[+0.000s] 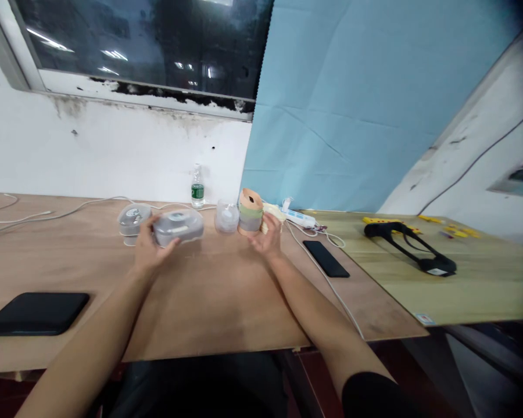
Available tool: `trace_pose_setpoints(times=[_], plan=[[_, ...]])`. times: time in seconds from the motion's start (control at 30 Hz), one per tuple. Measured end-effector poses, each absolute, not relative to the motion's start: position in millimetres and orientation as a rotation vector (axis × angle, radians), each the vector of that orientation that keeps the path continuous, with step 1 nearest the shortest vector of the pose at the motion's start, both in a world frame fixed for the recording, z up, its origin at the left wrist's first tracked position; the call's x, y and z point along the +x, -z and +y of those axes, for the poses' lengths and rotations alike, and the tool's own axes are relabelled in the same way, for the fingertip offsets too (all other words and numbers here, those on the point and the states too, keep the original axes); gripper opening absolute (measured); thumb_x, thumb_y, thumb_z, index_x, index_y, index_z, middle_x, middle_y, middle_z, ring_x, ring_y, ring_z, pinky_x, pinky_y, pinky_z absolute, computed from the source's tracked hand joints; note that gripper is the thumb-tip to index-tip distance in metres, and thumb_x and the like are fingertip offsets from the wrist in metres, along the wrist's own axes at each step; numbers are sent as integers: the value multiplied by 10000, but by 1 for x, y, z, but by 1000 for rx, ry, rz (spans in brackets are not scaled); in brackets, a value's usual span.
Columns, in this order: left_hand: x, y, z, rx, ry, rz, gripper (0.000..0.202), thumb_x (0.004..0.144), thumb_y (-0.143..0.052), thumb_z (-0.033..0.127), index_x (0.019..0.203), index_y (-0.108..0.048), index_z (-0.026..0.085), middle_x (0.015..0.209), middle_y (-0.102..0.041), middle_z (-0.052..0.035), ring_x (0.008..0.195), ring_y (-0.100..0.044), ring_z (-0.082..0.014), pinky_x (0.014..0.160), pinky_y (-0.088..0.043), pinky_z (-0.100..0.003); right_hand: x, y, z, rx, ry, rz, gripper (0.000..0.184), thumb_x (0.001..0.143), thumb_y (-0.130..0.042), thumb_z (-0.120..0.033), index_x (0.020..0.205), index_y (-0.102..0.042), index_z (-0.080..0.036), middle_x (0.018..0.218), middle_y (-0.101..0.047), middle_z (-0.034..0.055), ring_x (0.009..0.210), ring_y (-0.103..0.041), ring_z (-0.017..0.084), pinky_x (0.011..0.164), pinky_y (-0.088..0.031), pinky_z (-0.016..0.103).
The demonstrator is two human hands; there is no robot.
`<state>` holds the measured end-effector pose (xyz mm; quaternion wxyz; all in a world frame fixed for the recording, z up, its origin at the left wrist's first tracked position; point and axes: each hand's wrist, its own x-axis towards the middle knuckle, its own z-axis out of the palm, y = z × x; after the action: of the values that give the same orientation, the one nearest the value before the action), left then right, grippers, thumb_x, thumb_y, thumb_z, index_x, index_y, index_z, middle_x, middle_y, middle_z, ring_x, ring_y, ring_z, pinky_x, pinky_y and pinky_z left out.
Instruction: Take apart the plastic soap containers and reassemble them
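My left hand [150, 247] grips a clear lidded plastic container [178, 226] at its left side, on the wooden table [209, 302]. Behind it stands a second round clear container [133, 219]. My right hand [268, 232] is closed around a stack of coloured cups or rolls, orange on top, green and grey below [250, 212]. A small clear cup [226, 216] stands between the two hands, just left of the stack.
A water bottle [197, 187] stands by the wall. A black phone [325, 258] and a white power strip [300, 218] with cables lie to the right. A black tablet [35, 313] lies at the near left. A black strap device [412, 247] rests on the adjoining table.
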<state>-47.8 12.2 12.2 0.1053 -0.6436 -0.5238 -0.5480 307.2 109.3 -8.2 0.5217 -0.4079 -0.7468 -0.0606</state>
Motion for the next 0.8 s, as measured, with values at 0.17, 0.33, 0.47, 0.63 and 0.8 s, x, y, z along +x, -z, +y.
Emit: trace_pose_setpoints(times=[0.17,0.33,0.47,0.63,0.8], plan=[[-16,0,9,-2438,1266,-1281,726,679,-692,504,1272,-426,181,1240,-560,-138,1139,-553,-299,984,-440,-423,242,10,73,-544,-112,-2314,871,685,-652,-644,1392,-363,-225,1413,-389,143,1295,-384,316,1072,-333,481],[-10,4,9,-2493,1216,-1364,722,698,-679,506,1292,-414,193,1243,-562,-141,1138,-552,-304,972,-443,-442,225,3,58,-599,-395,-2413,826,725,-642,-620,1407,-368,-240,1385,-463,120,1244,-455,295,1026,-372,450],[-9,3,9,-2513,1240,-1429,724,712,-666,500,1311,-400,191,1252,-548,-139,1153,-538,-306,977,-437,-448,232,8,63,-686,-619,-2311,753,736,-636,-613,1365,-438,-249,1332,-529,101,1159,-530,280,942,-429,407],[-7,-2,8,-2514,1245,-1443,792,728,-645,484,1386,-323,183,1368,-416,-163,1267,-429,-325,1033,-387,-471,235,23,75,-765,-873,-1987,597,823,-441,-682,1147,-611,-210,982,-686,71,815,-639,206,697,-485,301],[-9,-6,6,-2493,1258,-1450,700,754,-618,484,1342,-385,185,1306,-443,-148,1240,-448,-310,1027,-394,-456,241,27,86,-937,-842,-1733,541,823,-430,-685,766,-678,-208,703,-661,35,648,-593,171,613,-455,272]])
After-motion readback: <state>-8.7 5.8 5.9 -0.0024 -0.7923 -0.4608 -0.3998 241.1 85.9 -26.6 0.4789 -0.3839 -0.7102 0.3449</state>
